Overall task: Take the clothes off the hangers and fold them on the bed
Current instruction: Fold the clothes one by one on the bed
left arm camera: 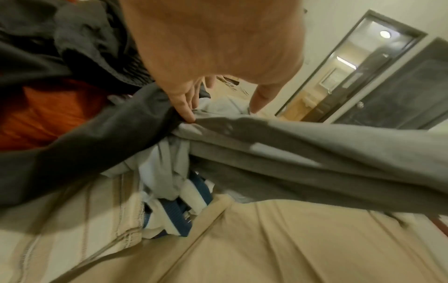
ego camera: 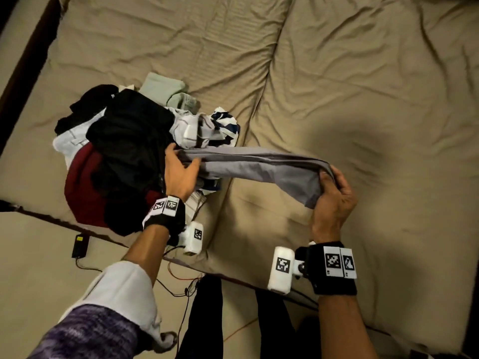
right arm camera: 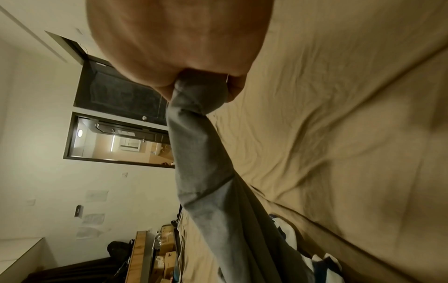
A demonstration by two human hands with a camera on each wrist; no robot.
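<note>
My right hand fingers curled tight round one end of one grey garment at mid-frame, my left hand fingers loosely spread, touching its other end, one heap of clothes at left on the tan bed

Right of your right grip, the bed lies open, wrinkled sheet only. Between both grips the grey garment spans the way. Left of your left grip, the clothes pile blocks passage.
</note>
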